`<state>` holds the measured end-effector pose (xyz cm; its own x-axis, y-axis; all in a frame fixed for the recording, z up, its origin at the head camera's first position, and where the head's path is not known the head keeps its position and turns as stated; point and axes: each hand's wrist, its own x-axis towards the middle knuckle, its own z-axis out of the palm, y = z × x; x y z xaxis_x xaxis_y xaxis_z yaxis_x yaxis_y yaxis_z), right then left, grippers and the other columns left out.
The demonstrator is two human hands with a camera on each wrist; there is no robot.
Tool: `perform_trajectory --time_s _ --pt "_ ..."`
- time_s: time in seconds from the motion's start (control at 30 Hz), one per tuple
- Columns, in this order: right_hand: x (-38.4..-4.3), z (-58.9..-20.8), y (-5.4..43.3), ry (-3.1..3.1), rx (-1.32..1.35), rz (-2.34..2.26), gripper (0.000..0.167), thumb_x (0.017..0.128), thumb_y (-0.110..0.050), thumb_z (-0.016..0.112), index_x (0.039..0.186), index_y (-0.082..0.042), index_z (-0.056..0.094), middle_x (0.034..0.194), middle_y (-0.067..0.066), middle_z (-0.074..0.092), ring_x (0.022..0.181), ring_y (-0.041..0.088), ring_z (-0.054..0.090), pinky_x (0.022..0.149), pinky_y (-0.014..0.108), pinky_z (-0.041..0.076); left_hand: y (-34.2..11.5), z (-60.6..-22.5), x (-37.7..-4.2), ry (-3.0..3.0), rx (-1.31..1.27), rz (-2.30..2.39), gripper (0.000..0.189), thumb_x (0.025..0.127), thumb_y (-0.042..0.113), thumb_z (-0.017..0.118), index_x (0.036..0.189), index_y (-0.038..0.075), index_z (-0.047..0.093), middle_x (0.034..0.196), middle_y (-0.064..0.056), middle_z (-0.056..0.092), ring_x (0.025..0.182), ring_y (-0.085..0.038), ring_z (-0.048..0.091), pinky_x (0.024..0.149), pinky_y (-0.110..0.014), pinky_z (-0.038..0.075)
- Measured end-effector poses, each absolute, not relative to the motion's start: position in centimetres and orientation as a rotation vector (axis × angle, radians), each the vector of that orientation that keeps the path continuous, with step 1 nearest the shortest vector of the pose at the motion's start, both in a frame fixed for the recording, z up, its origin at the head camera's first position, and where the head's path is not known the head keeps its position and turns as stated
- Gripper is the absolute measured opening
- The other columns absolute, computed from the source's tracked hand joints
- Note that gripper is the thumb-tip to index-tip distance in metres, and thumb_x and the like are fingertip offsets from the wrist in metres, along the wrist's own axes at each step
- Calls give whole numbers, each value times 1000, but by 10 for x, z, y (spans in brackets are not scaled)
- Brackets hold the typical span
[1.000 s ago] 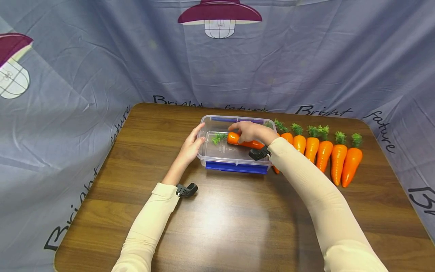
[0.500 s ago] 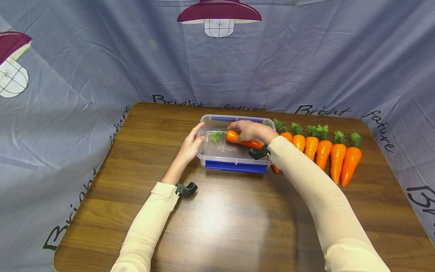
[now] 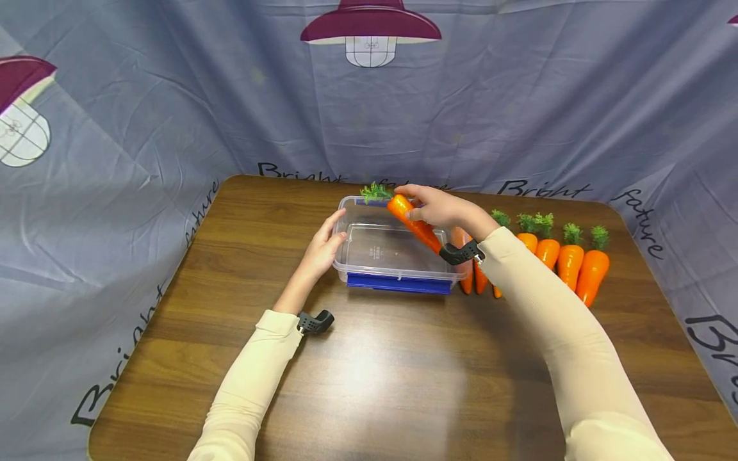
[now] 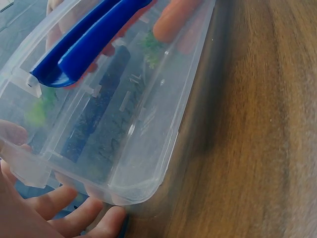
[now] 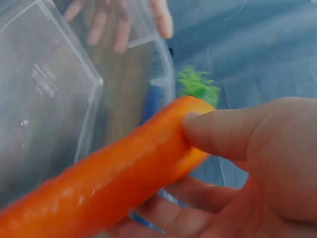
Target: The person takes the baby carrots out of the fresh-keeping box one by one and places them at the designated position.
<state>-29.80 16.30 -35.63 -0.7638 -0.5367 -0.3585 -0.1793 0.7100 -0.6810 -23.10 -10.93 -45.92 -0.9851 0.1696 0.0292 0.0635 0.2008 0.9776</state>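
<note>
My right hand [image 3: 441, 206] grips an orange carrot [image 3: 423, 230] with a green leafy top near its thick end. The carrot is tilted above the clear plastic box [image 3: 369, 262], its leaves over the far rim. In the right wrist view, the thumb presses one side of the carrot [image 5: 114, 168] and fingers curl beneath. My left hand [image 3: 321, 248] rests against the box's left end, fingers spread and fairly straight. The left wrist view shows those fingers along the end wall, beside a blue latch [image 4: 94, 49].
To the right of the box several more carrots [image 3: 592, 275] lie side by side, leaves toward the back. My right sleeve [image 3: 548, 314] covers part of the row. Behind the wooden table [image 3: 357, 378] hangs a grey-blue curtain [image 3: 259, 102].
The carrot was lying low inside the box; my right hand has lifted it up and slightly back and right, and it now tilts. The left hand stays at the box.
</note>
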Motion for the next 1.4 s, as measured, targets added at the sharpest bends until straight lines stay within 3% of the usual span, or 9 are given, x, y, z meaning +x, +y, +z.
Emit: perform_trajectory --time_s 0.1,0.23,0.3,0.47,0.6,0.73,0.9,1.1,1.4 --pt "-298 -354 176 2357 -498 -998 63 106 -10 47 163 -16 21 142 30 48 112 39 59 76 41 60 -110 -460 -231 2377 230 1917 57 102 11 46 158 15 36 168 -12 29 147 -38 39 117 -57 40" --pt "-294 -352 196 2333 -398 -1167 64 108 -15 44 164 -22 15 143 29 45 114 40 62 81 52 63 -109 -459 -230 2393 239 1906 57 102 12 46 158 15 36 168 -12 29 151 -37 35 121 -56 35" --pt "-291 -350 207 2322 -354 -1248 64 109 -17 43 165 -23 13 141 28 45 107 36 63 81 53 63 -109 -459 -230 2405 247 1895 57 102 12 46 158 14 36 168 -12 29 153 -35 32 123 -55 31" --pt "-282 -351 231 2294 -228 -1451 59 109 -14 42 162 -19 18 131 19 48 87 18 65 76 40 64 -110 -459 -230 2420 242 1879 58 102 13 47 158 14 36 169 -12 28 154 -35 29 124 -56 29" --pt "-280 -356 238 2285 -216 -1448 57 107 -11 44 160 -14 22 129 19 50 87 14 70 77 36 63 -112 -459 -230 2409 227 1888 58 102 13 46 159 15 35 169 -11 27 153 -36 31 122 -57 33" --pt "-281 -359 232 2320 -274 -1324 57 106 -13 48 159 -12 28 135 25 51 100 26 71 81 43 63 -111 -459 -230 2387 231 1898 58 103 13 46 159 15 34 170 -12 25 152 -37 33 119 -58 37" --pt "-282 -360 216 2387 -371 -1085 54 104 -17 54 156 -12 37 136 28 56 113 42 63 81 48 63 -109 -460 -231 2375 241 1912 58 102 12 46 159 14 34 169 -14 25 150 -39 35 118 -59 37" --pt "-285 -363 193 2371 -510 -817 56 102 -15 58 154 -7 40 143 33 53 101 39 64 68 45 60 -109 -459 -230 2360 228 1928 58 102 12 46 159 15 34 169 -13 28 146 -39 39 115 -59 42" --pt "-290 -377 169 2319 -494 -685 62 101 -13 58 158 -11 35 148 30 48 113 39 63 68 42 60 -109 -459 -231 2366 238 1923 57 102 10 45 158 13 35 168 -13 29 147 -38 38 116 -59 40"
